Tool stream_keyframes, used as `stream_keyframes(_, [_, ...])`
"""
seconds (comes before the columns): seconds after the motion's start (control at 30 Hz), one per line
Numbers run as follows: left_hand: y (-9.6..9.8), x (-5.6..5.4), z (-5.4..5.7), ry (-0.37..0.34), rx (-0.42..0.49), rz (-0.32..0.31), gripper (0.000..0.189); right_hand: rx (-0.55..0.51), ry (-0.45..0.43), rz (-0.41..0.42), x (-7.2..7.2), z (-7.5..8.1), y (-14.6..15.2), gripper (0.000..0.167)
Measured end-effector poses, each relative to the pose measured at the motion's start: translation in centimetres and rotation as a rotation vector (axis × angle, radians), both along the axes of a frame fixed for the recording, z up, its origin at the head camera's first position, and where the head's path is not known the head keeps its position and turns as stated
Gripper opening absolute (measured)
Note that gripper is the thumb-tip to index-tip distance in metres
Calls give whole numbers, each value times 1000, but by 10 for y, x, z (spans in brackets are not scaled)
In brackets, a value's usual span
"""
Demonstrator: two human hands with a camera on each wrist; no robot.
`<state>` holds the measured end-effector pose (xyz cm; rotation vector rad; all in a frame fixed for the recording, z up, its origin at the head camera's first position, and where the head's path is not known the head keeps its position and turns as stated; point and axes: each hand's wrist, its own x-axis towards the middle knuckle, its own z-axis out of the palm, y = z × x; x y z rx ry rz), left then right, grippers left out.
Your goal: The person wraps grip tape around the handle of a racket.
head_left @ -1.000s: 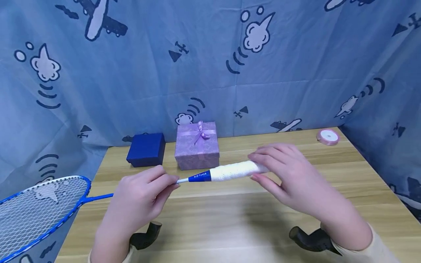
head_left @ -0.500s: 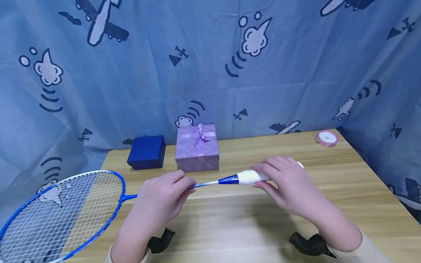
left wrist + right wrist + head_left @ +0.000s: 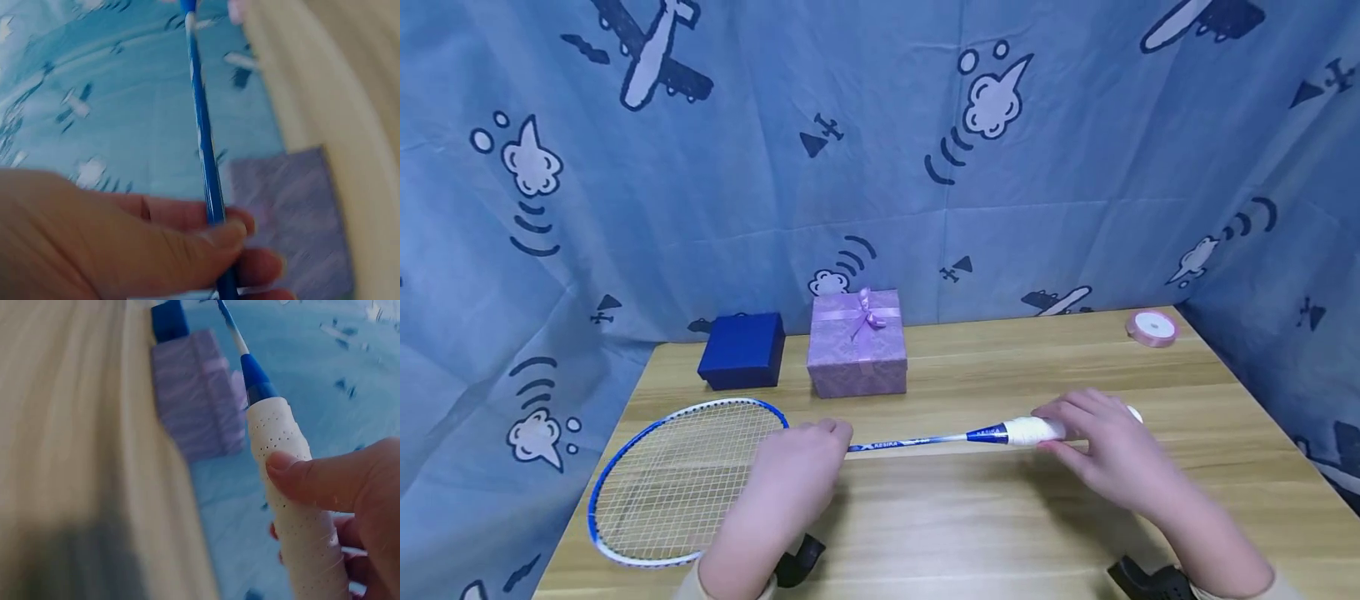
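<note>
A blue and white badminton racket [image 3: 917, 441] stretches across the table in front of me, its strung head at the left and its white wrapped handle at the right. My left hand [image 3: 801, 467] pinches the blue shaft near the head; in the left wrist view the thumb [image 3: 215, 240] lies over the shaft [image 3: 206, 144] with fingers behind. My right hand [image 3: 1097, 442] grips the perforated white handle [image 3: 294, 506], thumb on one side and fingers round the other. The handle's butt end shows just beyond the right hand.
Behind the racket stand a dark blue box [image 3: 742, 350] and a purple gift box [image 3: 857, 343] with a ribbon bow. A roll of pink ribbon [image 3: 1152, 327] lies at the table's back right. A blue patterned curtain [image 3: 880, 167] hangs along the back and sides.
Both hands have carried the racket to the right and lower toward the table. More of its head is over the tabletop now, and the right hand sits nearer the handle's middle.
</note>
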<state>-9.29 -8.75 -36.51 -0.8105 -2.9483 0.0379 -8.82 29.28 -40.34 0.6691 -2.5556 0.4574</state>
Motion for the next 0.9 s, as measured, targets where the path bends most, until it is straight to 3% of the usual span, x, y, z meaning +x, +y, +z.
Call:
stream_keyframes(0.17, [11,-4,-25,69,-4,-35,15,-34,-16,-17,-6,-23,8,41])
stream_keyframes(0.33, [15,-12,-42,40,-7,-40,14,-50,-122,-40,-9,-44,14,38])
stream_keyframes(0.47, [17,-17,-53,3,-25,-49,10,-60,-196,-67,-9,-52,16,37])
stream_keyframes(0.7, [19,-24,-63,-26,-6,-56,12,-34,-253,-105,-10,-56,16,35])
stream_keyframes(0.9, [18,-28,-65,-78,-2,-49,14,-28,-232,-83,-12,-63,16,37])
